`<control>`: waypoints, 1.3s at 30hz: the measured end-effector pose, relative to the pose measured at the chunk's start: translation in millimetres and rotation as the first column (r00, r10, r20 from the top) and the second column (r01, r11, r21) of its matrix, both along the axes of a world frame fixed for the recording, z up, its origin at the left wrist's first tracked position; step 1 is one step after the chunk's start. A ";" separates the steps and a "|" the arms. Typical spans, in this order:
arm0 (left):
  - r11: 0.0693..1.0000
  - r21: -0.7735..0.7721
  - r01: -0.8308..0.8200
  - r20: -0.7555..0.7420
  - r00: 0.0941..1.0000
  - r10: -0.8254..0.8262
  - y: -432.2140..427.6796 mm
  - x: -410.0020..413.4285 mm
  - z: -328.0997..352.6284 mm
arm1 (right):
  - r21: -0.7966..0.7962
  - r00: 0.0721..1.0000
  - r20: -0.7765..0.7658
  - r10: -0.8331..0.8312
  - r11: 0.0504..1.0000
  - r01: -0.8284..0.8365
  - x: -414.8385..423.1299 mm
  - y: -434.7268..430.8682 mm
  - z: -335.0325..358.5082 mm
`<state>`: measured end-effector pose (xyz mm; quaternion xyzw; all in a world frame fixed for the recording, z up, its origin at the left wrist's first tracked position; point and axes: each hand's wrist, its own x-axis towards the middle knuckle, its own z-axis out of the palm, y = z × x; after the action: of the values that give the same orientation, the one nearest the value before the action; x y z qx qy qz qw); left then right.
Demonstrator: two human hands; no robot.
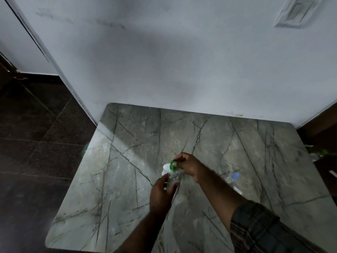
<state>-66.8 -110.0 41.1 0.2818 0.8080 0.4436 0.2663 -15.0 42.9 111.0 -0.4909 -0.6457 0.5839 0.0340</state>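
Observation:
A clear plastic bottle stands upright near the middle of the grey marble table. My left hand grips the bottle's body from the near side. My right hand pinches the green cap at the bottle's mouth. Something white, blurred, shows just left of the cap; what it is cannot be told.
A second clear bottle with a blue cap lies on the table to the right, partly behind my right forearm. More bottles with green caps sit beyond the right edge. A white wall backs the table; dark tiled floor lies left.

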 end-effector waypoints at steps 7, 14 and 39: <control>1.000 0.021 0.011 0.059 0.998 -0.012 0.4 -2.5 -0.5 | -0.004 0.999 0.008 -0.031 1.000 0.031 -4.0 -1.9 -1.1; 1.000 0.003 0.007 0.035 0.999 -0.007 -1.2 -3.8 1.5 | 0.006 0.999 0.044 0.027 1.000 -0.027 -6.2 1.7 4.1; 0.997 -0.007 0.078 0.024 0.997 -0.078 2.5 -7.3 -3.3 | 0.112 0.978 0.161 0.135 0.982 -0.154 -8.2 5.0 13.4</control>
<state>-74.1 -107.5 37.7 0.3069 0.7950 0.4330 0.2940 -23.2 48.0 124.4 -0.4828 -0.7153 0.5044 -0.0278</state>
